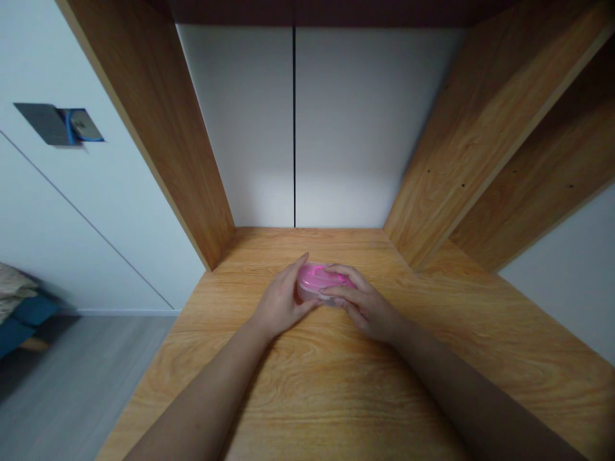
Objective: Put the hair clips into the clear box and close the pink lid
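Note:
A small oval plastic container [312,280] with a see-through pink lid sits on the wooden desk top, towards the back. My left hand [282,299] is wrapped round its left end, thumb along the near side and fingers on the far side. Over the right part of the lid lies my right hand [361,299], its fingers curled onto the top and the near edge. That hand hides the container's right end. What is inside the container cannot be made out.
Wooden upright panels stand left [163,128] and right [446,147] of the desk top [307,397]. A white back wall [259,128] closes the far side. Beyond the left edge are a grey floor [110,358], an open wall socket box [79,125] and a blue bed edge [29,320].

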The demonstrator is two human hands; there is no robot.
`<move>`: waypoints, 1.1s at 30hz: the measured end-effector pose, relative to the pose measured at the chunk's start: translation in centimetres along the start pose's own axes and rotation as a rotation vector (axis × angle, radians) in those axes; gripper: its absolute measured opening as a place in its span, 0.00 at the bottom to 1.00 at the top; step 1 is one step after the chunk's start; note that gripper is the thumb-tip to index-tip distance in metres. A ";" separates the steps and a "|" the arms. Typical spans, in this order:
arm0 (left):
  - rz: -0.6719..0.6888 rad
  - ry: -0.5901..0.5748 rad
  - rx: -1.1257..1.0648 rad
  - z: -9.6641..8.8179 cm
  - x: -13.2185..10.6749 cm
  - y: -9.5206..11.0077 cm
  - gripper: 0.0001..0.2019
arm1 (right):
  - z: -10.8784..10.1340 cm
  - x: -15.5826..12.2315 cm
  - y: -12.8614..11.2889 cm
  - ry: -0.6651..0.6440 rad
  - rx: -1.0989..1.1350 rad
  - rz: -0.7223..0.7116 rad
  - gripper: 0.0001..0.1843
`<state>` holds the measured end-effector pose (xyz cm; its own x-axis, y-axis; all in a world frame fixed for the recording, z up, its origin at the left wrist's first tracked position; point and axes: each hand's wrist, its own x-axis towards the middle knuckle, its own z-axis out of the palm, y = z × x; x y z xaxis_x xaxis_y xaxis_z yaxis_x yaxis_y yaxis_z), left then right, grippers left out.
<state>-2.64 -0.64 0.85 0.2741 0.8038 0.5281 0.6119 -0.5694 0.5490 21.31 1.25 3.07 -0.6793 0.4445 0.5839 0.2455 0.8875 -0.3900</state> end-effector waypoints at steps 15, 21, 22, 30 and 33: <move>-0.022 0.029 0.014 -0.3 0.2 0.8 0.34 | -0.2 0.0 1.5 0.204 -0.272 0.166 0.14; -0.038 0.000 -0.066 -0.5 0.2 1.4 0.29 | -0.5 -0.2 1.6 0.282 -0.193 0.435 0.04; -0.065 -0.009 -0.074 -0.5 0.1 1.4 0.30 | -0.4 -0.2 1.7 0.275 -0.127 0.513 0.05; -0.122 -0.047 -0.008 -0.3 0.0 1.0 0.41 | 1.6 0.2 2.6 0.250 0.714 1.001 0.18; -0.106 -0.067 0.014 -0.2 0.0 0.9 0.39 | 1.9 0.4 2.1 0.296 0.857 1.080 0.20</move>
<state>-2.24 -1.21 1.53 0.2557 0.8694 0.4228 0.6505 -0.4783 0.5900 20.22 3.09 1.10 -0.2341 0.9529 -0.1929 -0.0190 -0.2028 -0.9790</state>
